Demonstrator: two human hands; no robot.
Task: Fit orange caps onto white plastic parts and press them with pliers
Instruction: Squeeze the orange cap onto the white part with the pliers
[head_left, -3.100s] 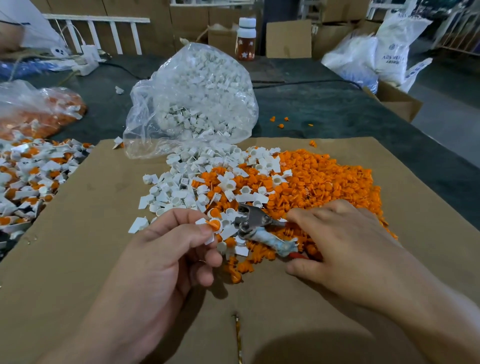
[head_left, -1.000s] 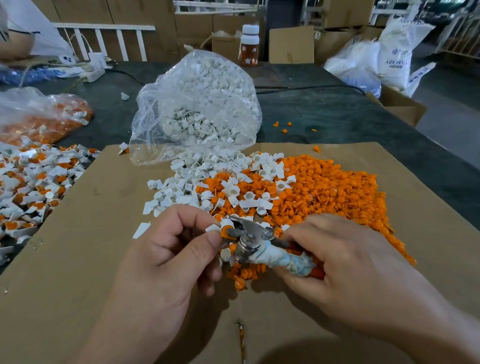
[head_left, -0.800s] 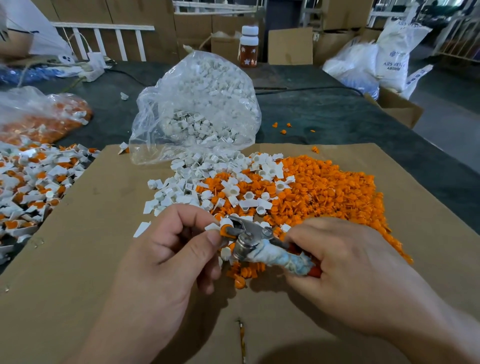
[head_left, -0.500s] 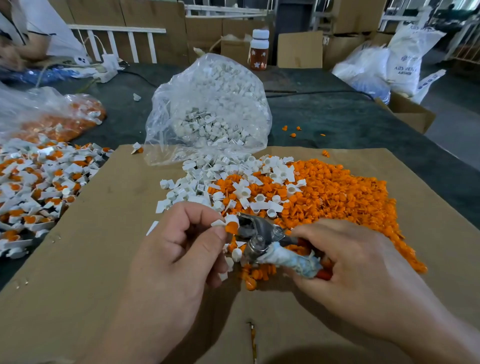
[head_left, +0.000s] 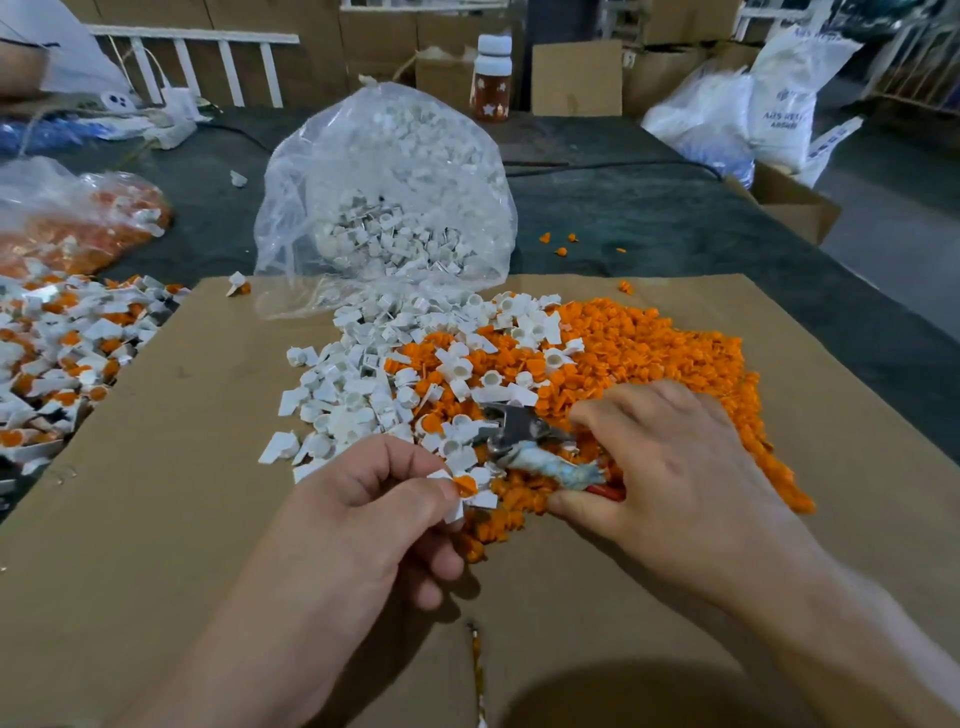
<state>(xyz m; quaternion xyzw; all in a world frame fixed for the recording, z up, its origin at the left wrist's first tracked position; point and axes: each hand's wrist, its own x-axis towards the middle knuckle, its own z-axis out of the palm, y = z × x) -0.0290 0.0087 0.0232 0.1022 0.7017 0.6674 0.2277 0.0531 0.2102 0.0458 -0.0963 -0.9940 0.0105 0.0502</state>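
Orange cap (head_left: 465, 485) sits in a white part (head_left: 470, 493) pinched by the left hand (head_left: 374, 514), mid-frame. Right hand (head_left: 670, 467) grips the pliers (head_left: 519, 436), handles mostly hidden under the fingers.

there is one view only, from the camera on my head, looking forward and steeply down over my forearms. it sits close above the cardboard sheet (head_left: 156, 519), so my left hand (head_left: 363, 525) and right hand (head_left: 670, 467) fill the lower middle and my arms run out through the bottom edge. the wide lens bends the sheet's far edge and takes in the dark table (head_left: 649, 208) beyond it, with the clear bag (head_left: 384, 187) straight ahead at mid distance. at the top edge, far off and small, stand cardboard boxes (head_left: 576, 78) and a white railing (head_left: 208, 57). no second view overlaps with it.
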